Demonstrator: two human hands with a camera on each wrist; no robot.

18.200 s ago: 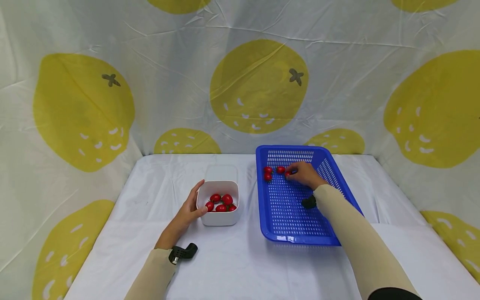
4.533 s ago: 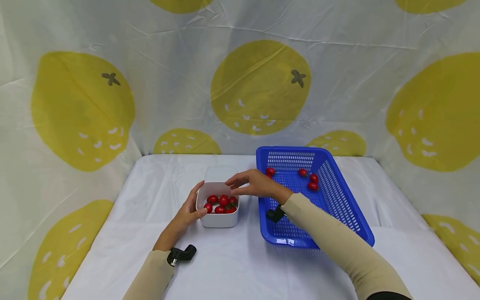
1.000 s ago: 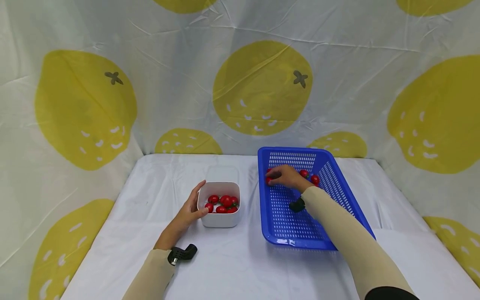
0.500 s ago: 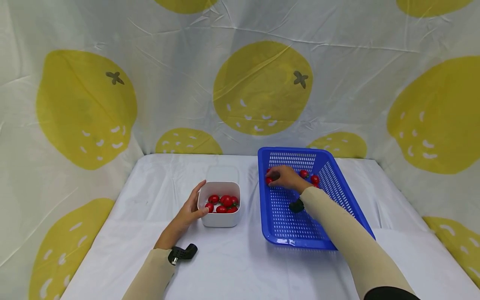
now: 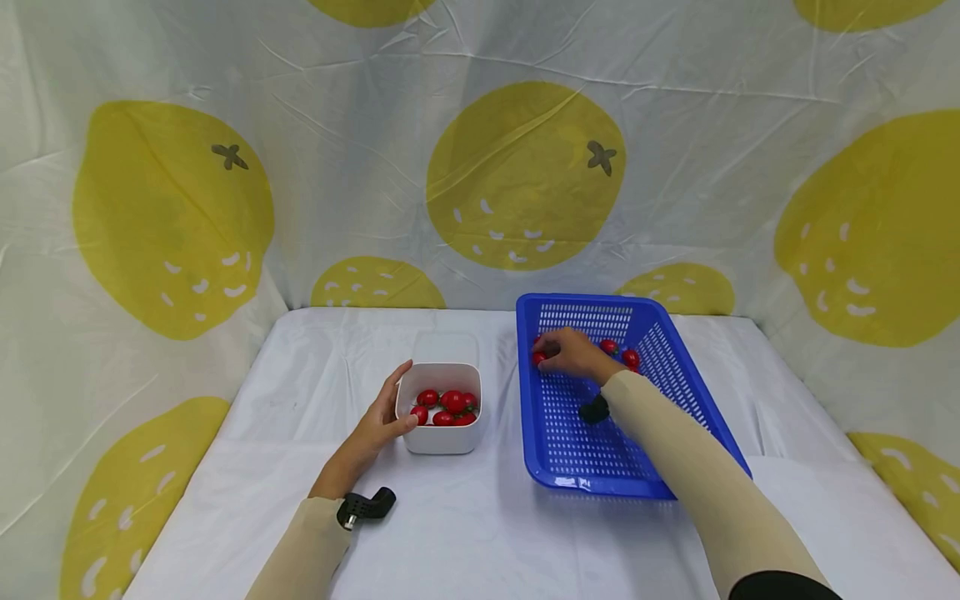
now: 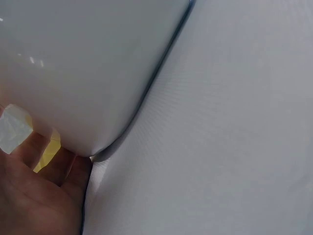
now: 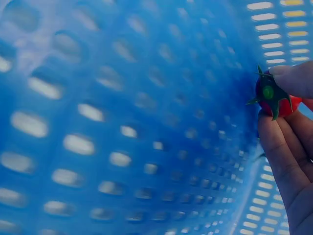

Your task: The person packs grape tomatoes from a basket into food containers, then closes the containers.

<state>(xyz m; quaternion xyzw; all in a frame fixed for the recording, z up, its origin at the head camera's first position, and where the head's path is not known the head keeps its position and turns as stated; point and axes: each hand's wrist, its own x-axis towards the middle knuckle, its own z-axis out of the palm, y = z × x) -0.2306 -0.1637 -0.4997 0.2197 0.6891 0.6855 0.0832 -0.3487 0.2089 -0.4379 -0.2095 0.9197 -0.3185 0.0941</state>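
My left hand [image 5: 377, 421] holds the left side of a white square box [image 5: 438, 442], the thumb at its near rim. In the left wrist view the fingers [image 6: 61, 164] rest along the box's wall [image 6: 93, 83]. Several red cherry tomatoes [image 5: 453, 402] lie in it. Inside the blue basket [image 5: 592, 486], at its left side, my right hand [image 5: 573, 353] pinches a cherry tomato [image 7: 277, 100] between thumb and fingers. The green calyx [image 7: 268, 92] of that tomato faces the right wrist camera. Another bit of red shows behind the fingertips in the head view.
Several more cherry tomatoes [image 5: 630, 357] sit at the basket's right side, partly behind the right wrist. A translucent lid [image 5: 446, 346] lies behind the white box. White cloth [image 5: 465, 533] covers the table, and a lemon-print sheet [image 5: 360, 167] hangs behind.
Since 4.5 s ago my right hand has gone from over the box to the basket's left side. Compared with 18.2 s ago, the box holds more tomatoes. The left hand stays on the box.
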